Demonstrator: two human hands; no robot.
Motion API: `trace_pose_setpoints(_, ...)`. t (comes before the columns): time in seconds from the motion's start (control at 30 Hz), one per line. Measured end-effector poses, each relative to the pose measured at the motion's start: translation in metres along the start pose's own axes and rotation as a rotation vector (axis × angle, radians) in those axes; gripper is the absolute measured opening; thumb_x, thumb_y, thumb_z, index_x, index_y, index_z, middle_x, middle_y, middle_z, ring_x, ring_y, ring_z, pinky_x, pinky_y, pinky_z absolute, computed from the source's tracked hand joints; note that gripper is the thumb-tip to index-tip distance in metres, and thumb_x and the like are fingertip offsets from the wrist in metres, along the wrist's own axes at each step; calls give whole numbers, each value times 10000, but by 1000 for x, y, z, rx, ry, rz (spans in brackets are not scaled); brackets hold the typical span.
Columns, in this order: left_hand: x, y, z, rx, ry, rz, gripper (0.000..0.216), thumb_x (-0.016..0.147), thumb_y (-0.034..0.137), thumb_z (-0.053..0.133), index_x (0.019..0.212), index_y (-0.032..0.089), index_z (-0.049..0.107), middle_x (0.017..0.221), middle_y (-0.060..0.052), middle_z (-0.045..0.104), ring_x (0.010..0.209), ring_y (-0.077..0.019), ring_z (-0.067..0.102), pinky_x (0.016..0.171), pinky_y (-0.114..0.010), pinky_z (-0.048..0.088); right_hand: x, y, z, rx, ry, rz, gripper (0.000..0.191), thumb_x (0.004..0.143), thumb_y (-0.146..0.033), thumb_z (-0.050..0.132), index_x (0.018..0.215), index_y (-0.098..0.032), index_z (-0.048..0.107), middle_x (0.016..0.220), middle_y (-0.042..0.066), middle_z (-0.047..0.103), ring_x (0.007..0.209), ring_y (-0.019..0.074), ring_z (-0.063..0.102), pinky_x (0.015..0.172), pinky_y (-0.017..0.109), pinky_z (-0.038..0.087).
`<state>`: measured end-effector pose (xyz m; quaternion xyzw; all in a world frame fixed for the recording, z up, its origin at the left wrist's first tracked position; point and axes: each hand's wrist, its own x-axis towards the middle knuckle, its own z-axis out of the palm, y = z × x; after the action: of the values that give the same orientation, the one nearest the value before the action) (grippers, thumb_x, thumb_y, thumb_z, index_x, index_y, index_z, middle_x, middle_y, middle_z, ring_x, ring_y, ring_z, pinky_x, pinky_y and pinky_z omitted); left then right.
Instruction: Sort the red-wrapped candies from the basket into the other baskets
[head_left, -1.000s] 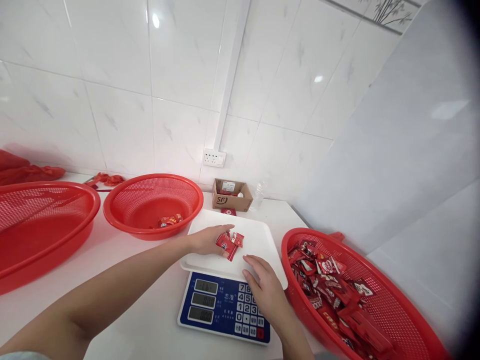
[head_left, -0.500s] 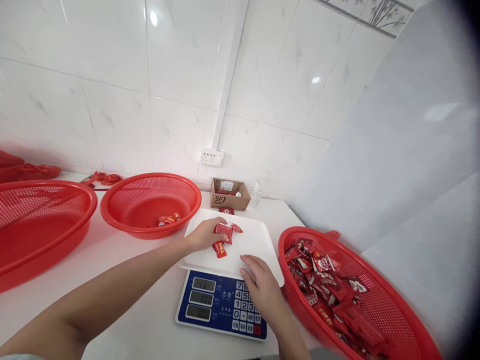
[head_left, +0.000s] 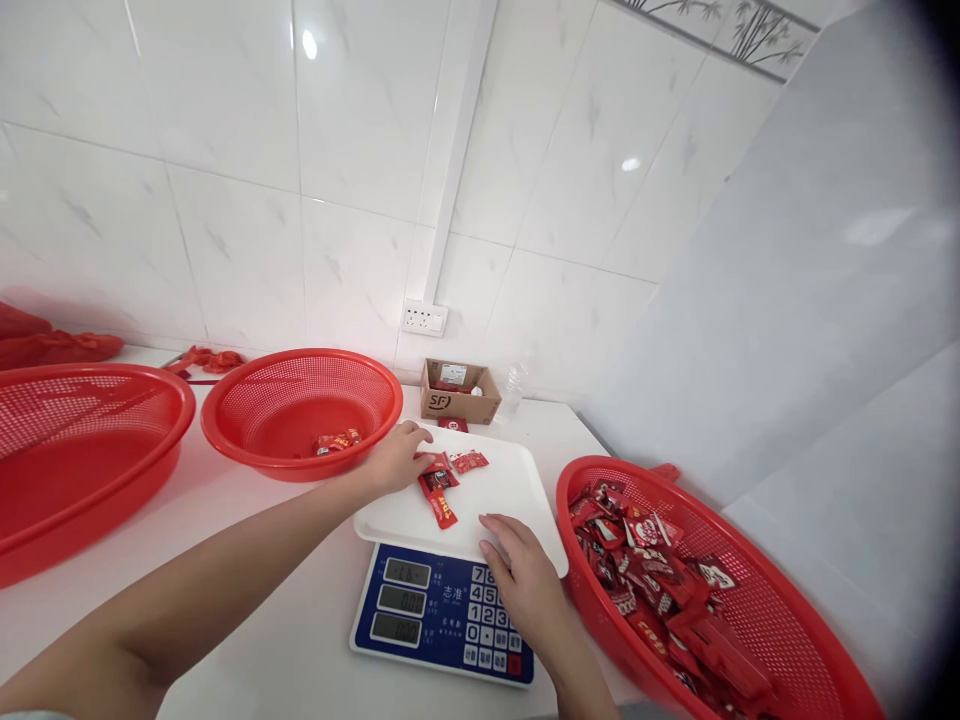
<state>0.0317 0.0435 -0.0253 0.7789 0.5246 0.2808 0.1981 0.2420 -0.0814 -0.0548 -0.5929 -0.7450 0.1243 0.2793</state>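
Your left hand (head_left: 395, 458) has slid left off the sweets (head_left: 442, 482), fingers spread, touching them on the white tray (head_left: 517, 490). Your right hand (head_left: 525, 575) lies flat over the scale (head_left: 420, 610), labelled 志准. Far: "SF" box (head_left: 459, 392).

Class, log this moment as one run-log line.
left hand: on red packets | right hand: rests on white tray | scale: under tray

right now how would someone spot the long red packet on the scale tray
Find the blue scale at the counter's front, topped by a white tray. Several red packets lie by the left hand. The long red packet is the narrow one nearest the keypad, lying slantwise.
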Motion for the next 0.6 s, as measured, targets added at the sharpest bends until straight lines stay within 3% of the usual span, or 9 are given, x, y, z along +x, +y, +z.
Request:
trace_pose_setpoints(0.17, -8, 8, 13, 120, -97, 136, 385, 846, 389, 531, 1166, 177, 566, 1354, -132, 471, 1333, -289, 312, 1087, -426, 268, 0, 0, 0, -6, -1, -20, 368, 907, -286, 394, 1161, -141, 617, 1197, 130, 618, 1140, 241, 549, 998, 426, 443)
trace_pose_setpoints(0.3, -10, 23, 29, 184, -206, 172, 621, 822, 562, 496, 1321, 195, 448, 1463, -148, 349, 1386, -353, 177, 1092, -561, 160, 0, -1, -1, -15, -13, -25, 377, 918, -289, 375, 1175, -137, 606, 1206, 129, 612, 1144, 236, 541, 994, 423, 442)
trace_pose_setpoints(0.43, -3, 32, 39, 225, -280, 179, 686, 825, 625, 431, 1376, 220, 378, 1470, -151, 343, 1389, -373, 150, 1065, -638, 74, 1, -3, -2, -31, -28, -28, 379, 921, -281, 370, 1178, -135, 607, 1204, 126, 613, 1140, 230, 541, 996, 408, 438)
trace_pose_setpoints(0.6, 3, 36, 40, 223, -301, 232, 581, 860, 556, 432, 1352, 248, 407, 1384, -124, 463, 1364, -344, 243, 1066, -612, 102, 1, -5, -3, -43, -28, -24, 383, 924, -273, 360, 1174, -124, 611, 1196, 127, 618, 1129, 227, 547, 987, 393, 442)
